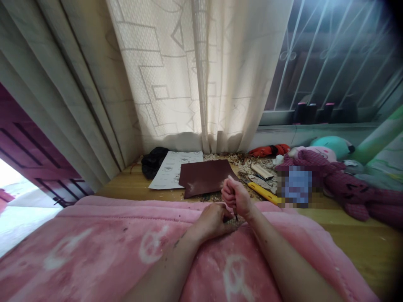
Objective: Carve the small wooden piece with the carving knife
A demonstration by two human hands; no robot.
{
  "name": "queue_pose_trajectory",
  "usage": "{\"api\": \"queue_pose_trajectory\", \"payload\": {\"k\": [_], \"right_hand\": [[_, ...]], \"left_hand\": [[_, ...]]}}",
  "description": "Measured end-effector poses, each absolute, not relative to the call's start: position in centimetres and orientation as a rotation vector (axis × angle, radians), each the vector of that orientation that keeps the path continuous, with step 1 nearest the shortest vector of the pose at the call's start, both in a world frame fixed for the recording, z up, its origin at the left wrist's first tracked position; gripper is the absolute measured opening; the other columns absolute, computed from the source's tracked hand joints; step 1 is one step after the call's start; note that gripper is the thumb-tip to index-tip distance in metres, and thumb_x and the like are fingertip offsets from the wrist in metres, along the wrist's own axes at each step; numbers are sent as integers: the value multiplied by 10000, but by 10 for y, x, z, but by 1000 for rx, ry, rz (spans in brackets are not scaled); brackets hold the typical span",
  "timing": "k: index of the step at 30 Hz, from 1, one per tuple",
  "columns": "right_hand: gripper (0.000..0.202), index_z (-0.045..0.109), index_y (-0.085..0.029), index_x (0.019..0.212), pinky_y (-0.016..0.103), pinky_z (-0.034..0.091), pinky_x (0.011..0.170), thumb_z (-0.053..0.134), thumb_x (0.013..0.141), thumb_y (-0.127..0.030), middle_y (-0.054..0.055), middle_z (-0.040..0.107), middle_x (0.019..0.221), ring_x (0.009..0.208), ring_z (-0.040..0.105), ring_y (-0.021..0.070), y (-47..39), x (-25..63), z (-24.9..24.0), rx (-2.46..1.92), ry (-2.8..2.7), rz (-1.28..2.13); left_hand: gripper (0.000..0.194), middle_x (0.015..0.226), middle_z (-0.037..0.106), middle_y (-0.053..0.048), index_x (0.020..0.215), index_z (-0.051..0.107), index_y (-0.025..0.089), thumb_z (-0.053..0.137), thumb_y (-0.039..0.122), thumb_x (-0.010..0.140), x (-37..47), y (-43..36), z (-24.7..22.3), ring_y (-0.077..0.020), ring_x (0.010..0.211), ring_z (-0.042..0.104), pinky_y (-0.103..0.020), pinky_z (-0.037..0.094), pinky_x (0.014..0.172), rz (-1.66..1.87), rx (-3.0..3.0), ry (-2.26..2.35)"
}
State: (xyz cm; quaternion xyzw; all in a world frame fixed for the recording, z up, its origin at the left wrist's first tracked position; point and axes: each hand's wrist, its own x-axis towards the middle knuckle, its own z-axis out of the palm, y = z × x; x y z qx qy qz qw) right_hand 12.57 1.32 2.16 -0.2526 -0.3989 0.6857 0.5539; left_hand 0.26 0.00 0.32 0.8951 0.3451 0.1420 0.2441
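Note:
My right hand [237,196] is closed in a fist around a thin dark-tipped tool [236,217] that points down; its handle is hidden in the fingers. Just below and to the left, my left hand [215,217] is closed by the tool's tip, its fingers curled against a small brownish piece [233,223]. That piece is mostly covered, so its kind does not show. Both forearms reach over a pink blanket [126,243]. Beyond the hands lies a dark brown board [206,176], partly over a white printed sheet [176,163].
Shavings [245,161] litter the wooden surface [126,186]. A yellow utility knife [262,191] lies to the right, near a pale flat block [262,171]. Plush toys [349,191] fill the right side. A black bag [153,161] sits by the curtain [170,84].

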Motion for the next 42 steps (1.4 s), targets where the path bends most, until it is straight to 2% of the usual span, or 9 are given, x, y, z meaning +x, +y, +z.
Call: {"api": "queue_pose_trajectory", "payload": {"k": [4,12,17,26,42], "right_hand": [[422,350,-184,518,137,62,289,505,761,-492,-91,206,385,339,80,34,13,124,22,-607,-942,1629],[447,325,-195,513,134,68,267,520,728,-535,-103,193,358,315,73,35,15,132,20,-681,-655,1386],[450,311,-201,537,135,87,254,497,741,-557,-105,205,359,294,105,39,14,134,15,-733,-525,1188],[436,315,-204,573,138,124,256,436,774,-572,-101,248,360,279,160,42,13,137,6,-866,-333,868],[437,325,-201,537,132,80,258,462,781,-538,-102,167,375,327,61,49,16,139,12,-596,-637,1417]], "left_hand": [[309,588,475,24,536,489,143,516,368,746,2,1,1,-83,556,397,-222,214,493,388,2443,931],[124,626,503,22,670,627,177,588,294,668,2,3,-6,-97,591,422,-209,249,533,332,2472,963],[139,636,517,18,713,657,195,603,307,651,2,4,-6,-102,585,422,-208,251,533,292,2460,986],[132,604,504,28,669,639,177,607,305,657,3,8,-8,-92,567,419,-217,239,528,277,2481,969],[121,616,479,31,650,619,182,599,301,648,2,7,-9,-86,557,399,-211,237,515,297,2450,967]]}}
